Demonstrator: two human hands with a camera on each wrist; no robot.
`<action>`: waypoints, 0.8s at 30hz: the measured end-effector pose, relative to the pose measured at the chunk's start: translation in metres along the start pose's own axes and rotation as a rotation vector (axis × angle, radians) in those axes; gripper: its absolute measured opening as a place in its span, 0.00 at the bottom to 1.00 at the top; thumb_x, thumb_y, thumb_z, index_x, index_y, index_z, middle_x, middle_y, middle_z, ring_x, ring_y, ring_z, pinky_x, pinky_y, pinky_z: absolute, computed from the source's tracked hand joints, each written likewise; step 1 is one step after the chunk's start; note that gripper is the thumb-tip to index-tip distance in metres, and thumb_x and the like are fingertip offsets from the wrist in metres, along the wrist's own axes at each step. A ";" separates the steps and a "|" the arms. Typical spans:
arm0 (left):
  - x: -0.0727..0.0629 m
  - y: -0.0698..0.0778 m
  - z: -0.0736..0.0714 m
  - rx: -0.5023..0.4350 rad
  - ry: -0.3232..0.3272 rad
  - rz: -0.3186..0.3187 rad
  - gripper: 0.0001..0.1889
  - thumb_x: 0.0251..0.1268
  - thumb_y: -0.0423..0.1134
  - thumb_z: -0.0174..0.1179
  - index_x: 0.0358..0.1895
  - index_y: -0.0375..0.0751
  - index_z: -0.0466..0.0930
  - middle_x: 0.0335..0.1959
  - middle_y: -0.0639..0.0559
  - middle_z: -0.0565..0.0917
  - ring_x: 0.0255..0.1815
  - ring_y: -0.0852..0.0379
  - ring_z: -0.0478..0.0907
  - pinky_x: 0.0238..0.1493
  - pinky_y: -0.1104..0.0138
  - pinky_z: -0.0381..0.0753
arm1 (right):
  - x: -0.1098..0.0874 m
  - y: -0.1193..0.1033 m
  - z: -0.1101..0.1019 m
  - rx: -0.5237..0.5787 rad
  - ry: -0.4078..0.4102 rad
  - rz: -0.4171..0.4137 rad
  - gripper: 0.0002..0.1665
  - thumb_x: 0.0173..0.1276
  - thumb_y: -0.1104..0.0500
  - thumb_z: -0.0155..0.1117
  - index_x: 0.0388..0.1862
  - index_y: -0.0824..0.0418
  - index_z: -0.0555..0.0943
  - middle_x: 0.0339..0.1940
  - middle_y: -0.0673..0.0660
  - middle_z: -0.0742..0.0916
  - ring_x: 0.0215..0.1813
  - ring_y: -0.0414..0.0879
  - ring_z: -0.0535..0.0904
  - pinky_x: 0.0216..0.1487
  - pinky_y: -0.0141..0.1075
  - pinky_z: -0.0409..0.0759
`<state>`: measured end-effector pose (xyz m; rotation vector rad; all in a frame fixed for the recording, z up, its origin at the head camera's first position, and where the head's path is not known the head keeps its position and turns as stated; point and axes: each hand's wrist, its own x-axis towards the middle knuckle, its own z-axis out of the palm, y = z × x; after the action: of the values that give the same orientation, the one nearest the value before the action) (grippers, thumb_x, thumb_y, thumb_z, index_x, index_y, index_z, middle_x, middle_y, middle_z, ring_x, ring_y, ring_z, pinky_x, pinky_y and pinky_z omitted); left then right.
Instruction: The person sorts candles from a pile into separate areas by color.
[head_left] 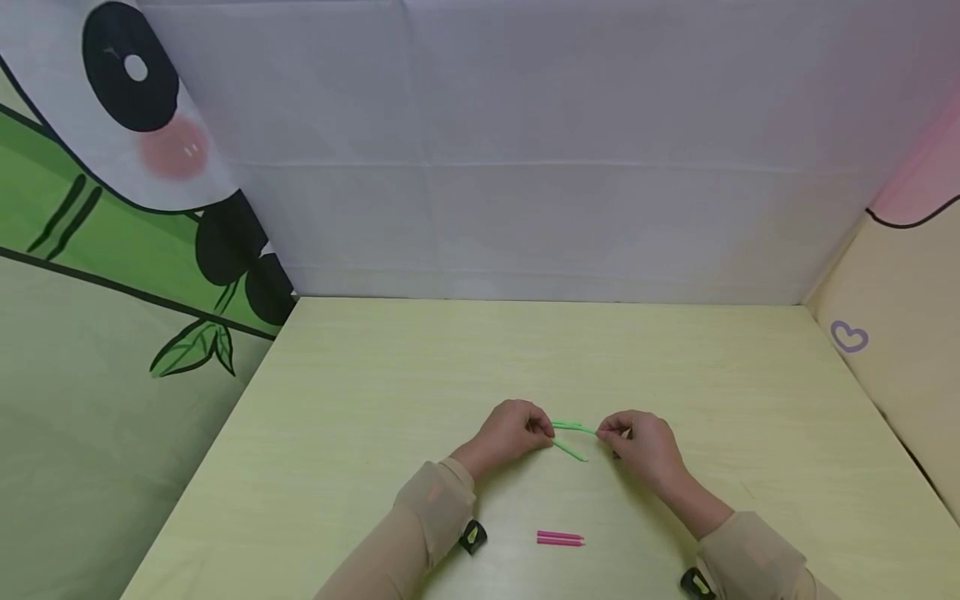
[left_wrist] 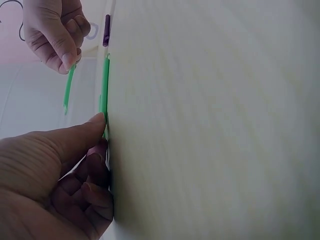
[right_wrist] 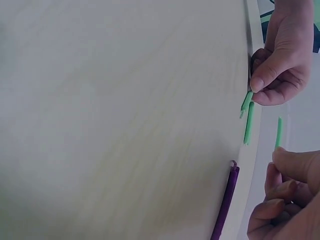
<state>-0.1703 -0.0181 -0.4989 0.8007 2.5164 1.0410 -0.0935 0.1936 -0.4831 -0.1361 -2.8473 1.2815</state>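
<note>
My left hand (head_left: 513,432) pinches thin green sticks between thumb and fingertips, low over the tabletop. One green stick (head_left: 571,451) points from these fingers toward the front right. In the right wrist view, two green sticks (right_wrist: 249,122) show at the left hand's fingertips; whether both are gripped I cannot tell. My right hand (head_left: 645,443) pinches another green stick (right_wrist: 279,132) by its end, raised off the table, its free end toward the left hand. The left wrist view shows that raised green stick (left_wrist: 69,90) below the right hand's fingertips.
Two short pink sticks (head_left: 560,538) with pale tips lie side by side on the pale wooden table (head_left: 337,467), in front of the hands. They look purple in the wrist views. A white cloth wall (head_left: 525,217) stands behind the table, with printed cloth at both sides.
</note>
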 end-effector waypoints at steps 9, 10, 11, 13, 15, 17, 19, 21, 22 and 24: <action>0.001 -0.002 0.002 0.042 -0.003 0.016 0.04 0.56 0.33 0.70 0.28 0.46 0.86 0.23 0.63 0.81 0.27 0.69 0.72 0.36 0.73 0.72 | 0.002 -0.002 0.000 0.001 -0.001 -0.005 0.03 0.65 0.63 0.67 0.31 0.62 0.85 0.24 0.51 0.84 0.22 0.42 0.72 0.22 0.33 0.69; 0.001 -0.002 0.002 0.048 -0.005 0.016 0.04 0.56 0.33 0.70 0.28 0.45 0.86 0.23 0.63 0.81 0.28 0.68 0.72 0.36 0.73 0.72 | 0.003 -0.002 0.000 0.000 -0.001 -0.006 0.03 0.64 0.63 0.67 0.31 0.62 0.85 0.24 0.51 0.84 0.22 0.42 0.72 0.22 0.33 0.69; 0.001 -0.002 0.002 0.050 -0.004 0.016 0.03 0.56 0.33 0.70 0.28 0.45 0.86 0.23 0.63 0.81 0.28 0.68 0.72 0.36 0.72 0.72 | 0.003 -0.002 0.000 -0.001 0.001 -0.007 0.03 0.64 0.63 0.67 0.31 0.62 0.85 0.24 0.51 0.84 0.22 0.42 0.72 0.22 0.33 0.69; 0.001 -0.002 0.002 0.058 -0.007 0.017 0.03 0.56 0.33 0.70 0.29 0.44 0.86 0.23 0.63 0.81 0.28 0.68 0.72 0.36 0.72 0.72 | 0.004 -0.002 0.001 -0.003 0.002 -0.009 0.03 0.64 0.63 0.68 0.32 0.62 0.85 0.25 0.51 0.84 0.22 0.42 0.73 0.22 0.33 0.69; 0.001 -0.002 0.001 0.067 -0.009 0.021 0.03 0.56 0.33 0.71 0.29 0.43 0.86 0.23 0.63 0.80 0.28 0.68 0.72 0.36 0.72 0.72 | 0.005 -0.003 0.001 -0.003 0.004 -0.012 0.02 0.64 0.63 0.68 0.31 0.62 0.85 0.26 0.51 0.85 0.22 0.42 0.73 0.22 0.33 0.70; 0.001 -0.001 0.001 0.080 -0.012 0.027 0.02 0.56 0.34 0.71 0.29 0.43 0.86 0.23 0.63 0.80 0.28 0.68 0.72 0.36 0.73 0.71 | 0.006 -0.003 0.001 -0.003 0.004 -0.014 0.02 0.64 0.63 0.68 0.32 0.62 0.85 0.26 0.51 0.85 0.21 0.42 0.73 0.22 0.33 0.70; 0.001 -0.001 0.000 0.092 -0.016 0.029 0.02 0.56 0.34 0.70 0.29 0.43 0.87 0.23 0.64 0.80 0.28 0.68 0.71 0.36 0.73 0.71 | 0.007 -0.003 0.002 -0.001 0.000 -0.012 0.02 0.64 0.63 0.68 0.32 0.62 0.85 0.26 0.51 0.85 0.21 0.42 0.73 0.23 0.33 0.70; 0.001 -0.001 0.000 0.102 -0.016 0.030 0.02 0.56 0.34 0.71 0.28 0.44 0.87 0.23 0.64 0.79 0.28 0.68 0.71 0.36 0.74 0.71 | 0.008 -0.003 0.002 0.001 -0.002 -0.008 0.03 0.65 0.63 0.67 0.33 0.62 0.85 0.26 0.51 0.85 0.21 0.41 0.73 0.22 0.33 0.70; 0.001 -0.001 0.000 0.107 -0.015 0.030 0.03 0.56 0.34 0.71 0.28 0.44 0.87 0.23 0.64 0.79 0.28 0.68 0.72 0.36 0.74 0.72 | 0.008 -0.002 0.002 0.003 -0.003 -0.006 0.03 0.65 0.63 0.67 0.33 0.62 0.85 0.26 0.51 0.85 0.21 0.41 0.73 0.22 0.33 0.70; 0.001 0.000 0.000 0.115 -0.010 0.027 0.03 0.56 0.35 0.71 0.27 0.45 0.86 0.23 0.64 0.79 0.28 0.69 0.72 0.35 0.74 0.72 | 0.009 -0.002 0.002 0.008 -0.006 -0.001 0.03 0.65 0.63 0.67 0.33 0.62 0.85 0.26 0.51 0.85 0.20 0.42 0.73 0.21 0.33 0.70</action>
<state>-0.1708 -0.0177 -0.4996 0.8718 2.5828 0.9056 -0.1028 0.1914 -0.4833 -0.1315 -2.8470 1.2948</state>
